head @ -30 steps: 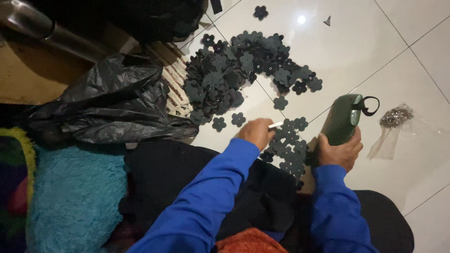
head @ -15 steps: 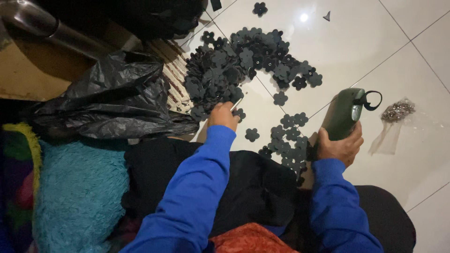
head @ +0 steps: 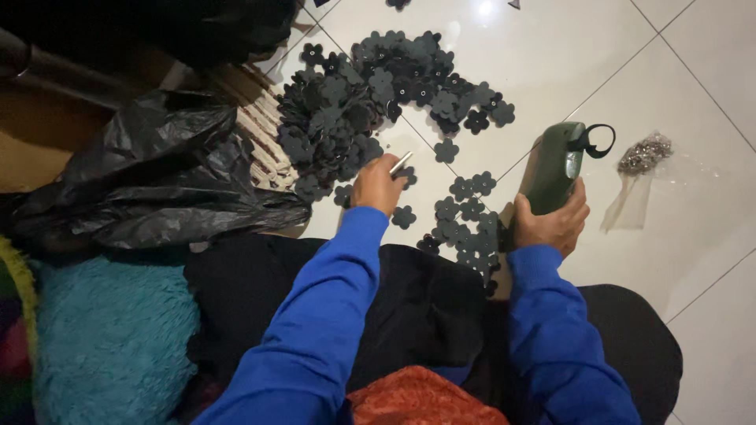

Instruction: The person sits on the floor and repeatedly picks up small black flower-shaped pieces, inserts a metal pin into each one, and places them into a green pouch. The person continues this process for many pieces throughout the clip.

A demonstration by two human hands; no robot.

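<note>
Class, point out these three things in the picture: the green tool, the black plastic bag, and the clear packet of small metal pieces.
Green tool (head: 551,169): head view, middle of its body.
Black plastic bag (head: 157,185): head view, its crumpled top.
Clear packet (head: 644,153): head view, the metal pieces inside.

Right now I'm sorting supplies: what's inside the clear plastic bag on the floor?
The clear plastic bag holds a clump of small silvery pieces at its top end; what they are is too small to tell.

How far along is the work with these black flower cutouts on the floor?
A small group of flower cutouts lies set apart beside the right hand, which grips a dark green tool. The left hand holds a thin silvery piece at the edge of the big pile. That pile is far larger, so most looks left.
</note>
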